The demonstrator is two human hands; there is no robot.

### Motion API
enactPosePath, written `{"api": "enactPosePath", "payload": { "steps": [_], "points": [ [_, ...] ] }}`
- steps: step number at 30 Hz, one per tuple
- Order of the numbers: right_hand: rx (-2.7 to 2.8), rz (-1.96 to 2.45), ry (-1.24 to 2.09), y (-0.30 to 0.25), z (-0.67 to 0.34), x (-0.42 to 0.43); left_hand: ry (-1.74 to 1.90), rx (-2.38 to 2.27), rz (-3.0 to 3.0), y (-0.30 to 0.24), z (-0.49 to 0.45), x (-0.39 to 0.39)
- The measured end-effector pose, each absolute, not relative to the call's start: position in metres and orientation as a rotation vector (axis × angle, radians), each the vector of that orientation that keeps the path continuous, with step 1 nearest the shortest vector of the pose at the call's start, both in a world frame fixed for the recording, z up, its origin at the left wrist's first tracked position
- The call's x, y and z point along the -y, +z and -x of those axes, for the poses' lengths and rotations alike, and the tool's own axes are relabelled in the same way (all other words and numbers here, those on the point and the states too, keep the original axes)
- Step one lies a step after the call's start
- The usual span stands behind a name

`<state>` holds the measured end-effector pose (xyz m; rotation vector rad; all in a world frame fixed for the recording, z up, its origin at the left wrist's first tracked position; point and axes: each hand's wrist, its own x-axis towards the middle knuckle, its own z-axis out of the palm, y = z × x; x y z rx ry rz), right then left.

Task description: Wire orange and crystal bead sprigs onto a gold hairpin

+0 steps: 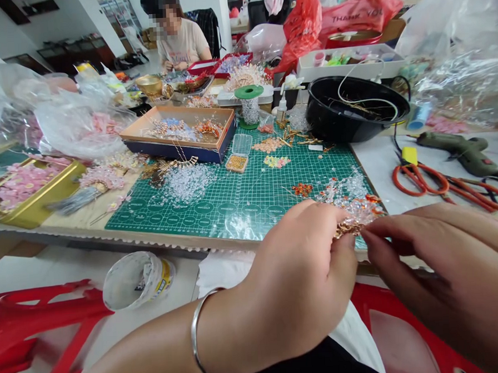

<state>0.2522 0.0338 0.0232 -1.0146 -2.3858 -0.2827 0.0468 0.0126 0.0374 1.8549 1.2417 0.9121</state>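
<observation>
A beaded hair ornament (354, 206) with transparent and orange beads on gold-coloured metal is held above the near right edge of the green cutting mat (241, 198). My left hand (295, 267) is closed on its gold part between thumb and bent forefinger. From the right, my right hand (440, 260) pinches at the ornament's gold edge; any fine wire or bead between those fingertips is too small to make out. Orange beads (302, 190) lie on the mat just beyond my left hand. Farther left is a heap of transparent beads (184, 183).
A box of beaded pieces (179, 135), a green spool (250, 106) and a black bowl (356, 111) stand behind. Orange-handled scissors (419, 178) and a glue gun (460, 150) lie right. A gold tin (28, 192) of pink flowers sits left. A person (183, 39) sits opposite.
</observation>
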Motion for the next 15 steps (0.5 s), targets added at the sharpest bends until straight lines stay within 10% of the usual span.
{"api": "enactPosePath", "payload": {
  "steps": [15],
  "points": [
    [2.503, 0.973, 0.120, 0.037, -0.267, -0.048, 0.732, -1.043, -1.241, 0.039, -0.049, -0.017]
  ]
}}
